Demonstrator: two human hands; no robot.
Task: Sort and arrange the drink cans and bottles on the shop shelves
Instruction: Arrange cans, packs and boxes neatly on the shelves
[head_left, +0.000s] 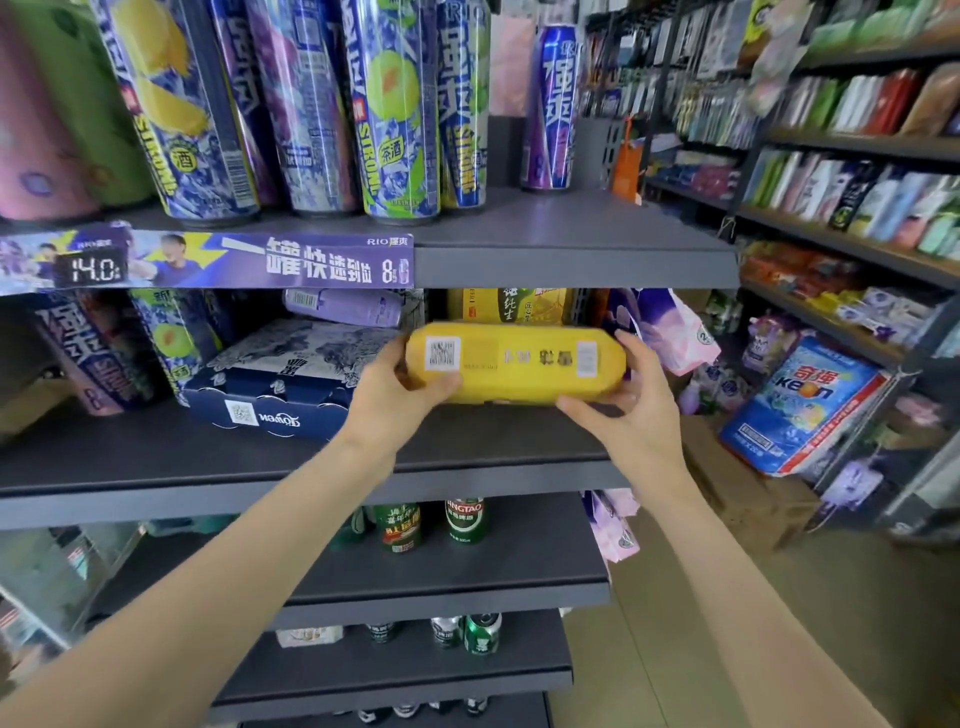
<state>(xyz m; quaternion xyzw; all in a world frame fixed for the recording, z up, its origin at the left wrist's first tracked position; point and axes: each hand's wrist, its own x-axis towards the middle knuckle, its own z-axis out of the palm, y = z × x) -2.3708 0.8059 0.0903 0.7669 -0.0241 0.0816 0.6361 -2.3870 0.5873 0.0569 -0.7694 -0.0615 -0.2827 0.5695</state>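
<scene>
Both hands, left (397, 387) and right (631, 405), grip a yellow pack (517, 361) by its ends above the shelf (467, 447); a loose hold could drop it.

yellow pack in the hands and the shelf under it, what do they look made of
The yellow pack looks like matte printed cardboard: flat faces, folded rounded ends, stuck-on code labels, no glare. The left hand and right hand grip its ends. The shelf looks like dark grey painted sheet metal, judging by its thin bent front lip and soft sheen, though coated board is possible.
</scene>
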